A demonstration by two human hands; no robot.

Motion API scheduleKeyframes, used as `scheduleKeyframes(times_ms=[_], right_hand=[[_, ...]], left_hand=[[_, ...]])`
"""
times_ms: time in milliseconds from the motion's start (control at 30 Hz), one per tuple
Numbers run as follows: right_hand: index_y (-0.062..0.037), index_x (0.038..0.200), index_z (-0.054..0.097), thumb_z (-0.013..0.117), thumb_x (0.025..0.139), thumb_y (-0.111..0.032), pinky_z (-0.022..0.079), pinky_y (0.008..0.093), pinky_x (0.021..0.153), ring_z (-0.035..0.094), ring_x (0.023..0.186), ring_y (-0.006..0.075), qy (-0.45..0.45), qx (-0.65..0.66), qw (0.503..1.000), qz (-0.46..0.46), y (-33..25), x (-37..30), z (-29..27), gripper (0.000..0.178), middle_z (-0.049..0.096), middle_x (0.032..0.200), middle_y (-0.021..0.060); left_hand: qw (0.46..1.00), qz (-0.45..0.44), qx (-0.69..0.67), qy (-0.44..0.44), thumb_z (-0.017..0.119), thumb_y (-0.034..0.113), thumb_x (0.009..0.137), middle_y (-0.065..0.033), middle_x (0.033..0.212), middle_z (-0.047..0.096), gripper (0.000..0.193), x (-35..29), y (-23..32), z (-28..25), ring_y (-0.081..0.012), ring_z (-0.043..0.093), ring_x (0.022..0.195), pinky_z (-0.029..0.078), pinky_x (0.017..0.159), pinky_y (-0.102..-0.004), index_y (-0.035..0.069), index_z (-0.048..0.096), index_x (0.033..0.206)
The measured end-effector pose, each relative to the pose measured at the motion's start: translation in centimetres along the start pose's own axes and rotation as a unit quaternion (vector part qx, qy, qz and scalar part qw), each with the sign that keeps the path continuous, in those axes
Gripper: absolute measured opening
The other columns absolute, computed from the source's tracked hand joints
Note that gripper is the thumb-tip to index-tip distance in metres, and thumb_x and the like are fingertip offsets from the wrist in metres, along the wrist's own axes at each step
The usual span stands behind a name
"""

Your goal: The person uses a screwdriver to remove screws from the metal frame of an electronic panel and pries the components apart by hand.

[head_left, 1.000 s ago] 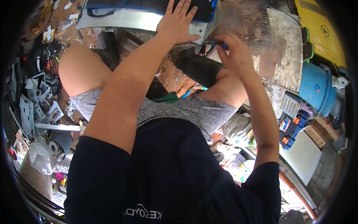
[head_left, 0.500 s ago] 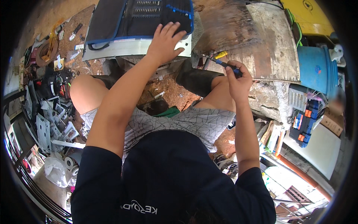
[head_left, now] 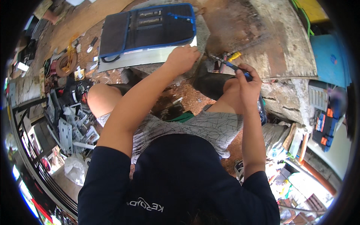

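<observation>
In my right hand (head_left: 249,79) is a screwdriver (head_left: 234,66) with a blue and black handle, its shaft pointing forward and left. My left hand (head_left: 183,59) is closed, its fingers curled beside the near right corner of a pale flat metal panel (head_left: 150,58); what they hold, if anything, is hidden. On the panel lies an unfolded black tool case (head_left: 157,39) with blue edging, rows of small bits and a few slim blue tools. A yellow-handled tool (head_left: 235,56) rests just beyond the screwdriver.
A worn wooden board (head_left: 288,52) extends to the right. Beyond it stands a blue bin (head_left: 330,60), with a blue and orange case (head_left: 325,129) below. Metal scraps (head_left: 71,127) and a round coil (head_left: 66,64) clutter the ground at left. My knees flank the work.
My left hand has drawn back off the tool case, its spread fingers now curled near the panel's corner. The right hand keeps the screwdriver. The whole view has shifted.
</observation>
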State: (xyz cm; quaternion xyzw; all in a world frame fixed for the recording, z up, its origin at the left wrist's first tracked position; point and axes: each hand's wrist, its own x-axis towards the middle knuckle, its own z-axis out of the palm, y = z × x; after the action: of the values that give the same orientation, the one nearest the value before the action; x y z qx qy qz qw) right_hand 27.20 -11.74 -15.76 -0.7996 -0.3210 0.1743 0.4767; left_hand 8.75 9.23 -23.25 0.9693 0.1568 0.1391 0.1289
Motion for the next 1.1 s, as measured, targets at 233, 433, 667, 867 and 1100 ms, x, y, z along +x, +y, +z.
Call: scheduleKeyframes(times_ms=[233, 433, 667, 867, 1100], right_hand=[[0.0009, 0.118, 0.069, 0.073, 0.092, -0.007, 0.054, 0.0280, 0.089, 0.068, 0.097, 0.0155, -0.004, 0.090, 0.996, 0.025, 0.9, -0.1, -0.2, 0.027, 0.073, 0.110, 0.0099], [0.0070, 0.120, 0.063, 0.067, 0.096, -0.001, 0.058, 0.0275, 0.083, 0.069, 0.093, 0.0174, 0.022, 0.199, 0.979, 0.043, 0.0, -0.3, -0.1, 0.026, 0.068, 0.113, 0.0139], [0.0071, 0.120, 0.063, 0.067, 0.096, -0.002, 0.058, 0.0290, 0.085, 0.070, 0.093, 0.0192, -0.028, 0.243, 0.966, 0.081, -1.0, -0.8, 1.1, 0.026, 0.068, 0.115, 0.0148], [0.0056, 0.122, 0.062, 0.067, 0.096, -0.002, 0.059, 0.0308, 0.084, 0.071, 0.093, 0.0210, -0.115, 0.360, 0.919, 0.116, -4.1, -2.3, 4.7, 0.027, 0.068, 0.116, 0.0161], [0.0056, 0.118, 0.065, 0.071, 0.094, -0.003, 0.060, 0.0297, 0.087, 0.071, 0.097, 0.0190, -0.206, 0.394, 0.890, 0.095, -5.8, -2.3, 8.7, 0.026, 0.070, 0.112, 0.0133]], left_hand=[[0.999, -0.008, 0.050, -0.016, 0.057, 0.020, 0.090, -0.0110, 0.096, 0.065, 0.018, 0.7, 1.4, 0.2, -0.0287, 0.066, 0.093, 0.056, 0.074, -0.0436, 0.005, 0.067, 0.094], [0.999, -0.037, 0.005, -0.001, 0.059, 0.035, 0.095, -0.0109, 0.084, 0.068, 0.031, -0.5, 1.5, -0.4, -0.0303, 0.069, 0.082, 0.054, 0.073, -0.0444, 0.009, 0.071, 0.084], [0.993, 0.015, -0.113, -0.025, 0.070, 0.032, 0.091, -0.0100, 0.092, 0.069, 0.032, -7.6, 2.8, -4.2, -0.0283, 0.069, 0.089, 0.054, 0.077, -0.0423, 0.006, 0.067, 0.110], [0.771, -0.293, -0.560, 0.072, 0.075, 0.030, 0.093, -0.0063, 0.103, 0.072, 0.043, -8.8, 2.2, -7.0, -0.0136, 0.066, 0.090, 0.054, 0.082, -0.0303, 0.007, 0.065, 0.128], [0.637, -0.324, -0.676, 0.182, 0.074, 0.016, 0.095, -0.0046, 0.093, 0.073, 0.022, -9.1, -0.2, -8.8, -0.0096, 0.065, 0.083, 0.054, 0.077, -0.0254, -0.002, 0.071, 0.107]])
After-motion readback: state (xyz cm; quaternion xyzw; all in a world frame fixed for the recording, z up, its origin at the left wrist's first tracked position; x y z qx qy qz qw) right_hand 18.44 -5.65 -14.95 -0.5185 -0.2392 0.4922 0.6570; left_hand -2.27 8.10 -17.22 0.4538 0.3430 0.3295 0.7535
